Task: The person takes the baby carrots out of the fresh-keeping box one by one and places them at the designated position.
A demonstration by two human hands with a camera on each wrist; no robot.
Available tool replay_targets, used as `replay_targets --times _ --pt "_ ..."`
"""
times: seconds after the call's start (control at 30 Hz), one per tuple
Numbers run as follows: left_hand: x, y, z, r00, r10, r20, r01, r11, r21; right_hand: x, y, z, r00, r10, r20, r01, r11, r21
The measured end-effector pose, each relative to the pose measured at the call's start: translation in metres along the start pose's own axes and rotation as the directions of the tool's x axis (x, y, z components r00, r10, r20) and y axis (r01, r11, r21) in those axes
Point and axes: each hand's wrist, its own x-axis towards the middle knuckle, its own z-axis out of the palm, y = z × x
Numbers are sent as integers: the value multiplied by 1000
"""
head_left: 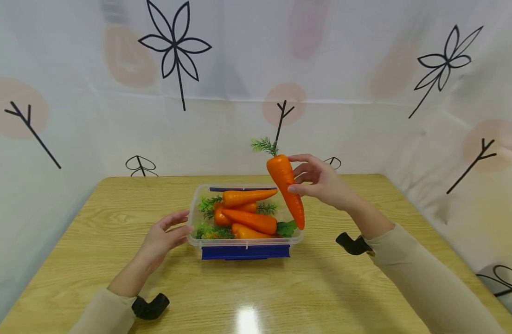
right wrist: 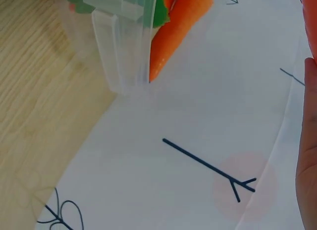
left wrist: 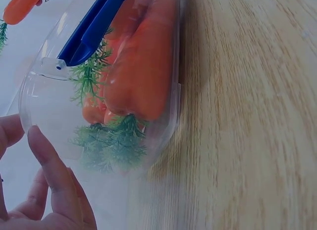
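One carrot (head_left: 283, 180) pinched in right grip (head_left: 321, 184).

In the right-wrist view, the edge cuts off the bare right hand (right wrist: 308, 145) at three o'clock and its glossy, tapered orange carrot (right wrist: 311, 22) at two o'clock.

Two hands (head_left: 162, 239) (head_left: 323, 184), one table (head_left: 114, 213) and one container (head_left: 245, 253) appear. One carrot (head_left: 284, 176) is held; at least four lie in the container.
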Motion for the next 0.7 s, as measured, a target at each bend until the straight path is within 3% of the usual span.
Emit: replay_targets --times 0.4,0.7 --pt "1 -1 -1 1000 -12 -14 12 1000 7 -13 14 -12 998 -25 -57 28 999 47" --pt "0 -1 0 1000 -3 -17 2 1000 -9 -24 30 -18 993 54 -105 -51 998 38"
